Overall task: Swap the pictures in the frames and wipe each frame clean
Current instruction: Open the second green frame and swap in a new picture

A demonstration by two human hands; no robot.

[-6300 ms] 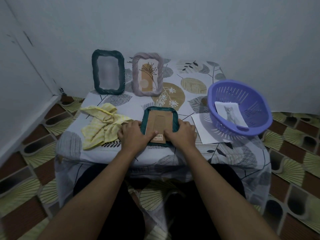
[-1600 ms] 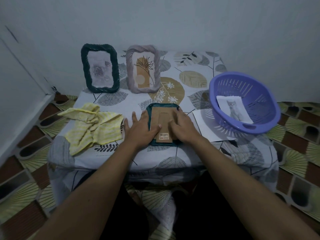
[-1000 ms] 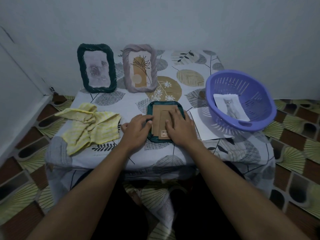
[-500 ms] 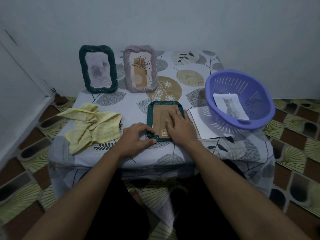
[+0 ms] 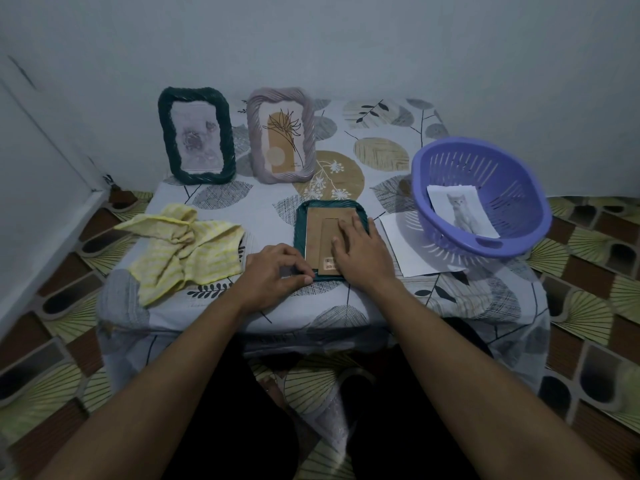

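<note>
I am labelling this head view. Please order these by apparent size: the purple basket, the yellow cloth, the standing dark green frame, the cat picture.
1. purple basket and yellow cloth: they look about alike, so I do not rank them.
2. standing dark green frame
3. cat picture

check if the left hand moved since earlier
Yes. The left hand slid back toward the person, from the left side of the face-down frame to its near-left corner, which it now pinches.

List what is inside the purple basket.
One cat picture lies against the inner wall of the purple basket. Anything beneath that sheet is covered.
</note>
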